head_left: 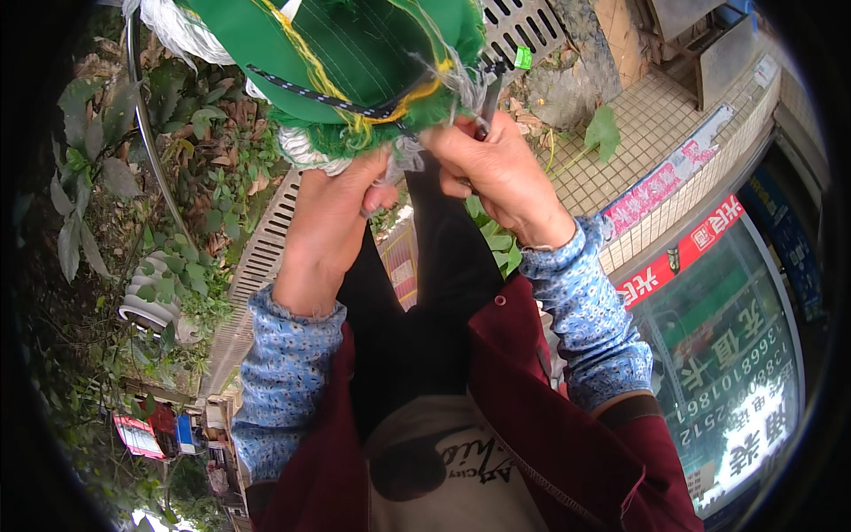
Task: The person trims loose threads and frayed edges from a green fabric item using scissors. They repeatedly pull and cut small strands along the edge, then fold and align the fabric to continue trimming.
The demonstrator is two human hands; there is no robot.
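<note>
A green fabric bag [259, 40] with frayed green, yellow and white threads fills the top of the head view, its mouth facing me. My left hand [326, 219] grips its ragged lower edge, where a bundle of white strands [309, 147] hangs. A black cord with pale flecks [319, 100] lies across the opening. My right hand [502, 169] is closed at the right of the frayed rim, thumb and finger pinched together. A narrow dark-grey strip [490, 100] sticks up out of that fist; I cannot tell whether it is a blade or a strap.
Slotted drain covers [256, 259] run by my left side, along a planted bed with a white ribbed pot [151, 292] and a curved metal tube [143, 126]. At right stand a tiled ledge [648, 126] and a glass counter bearing writing [725, 359].
</note>
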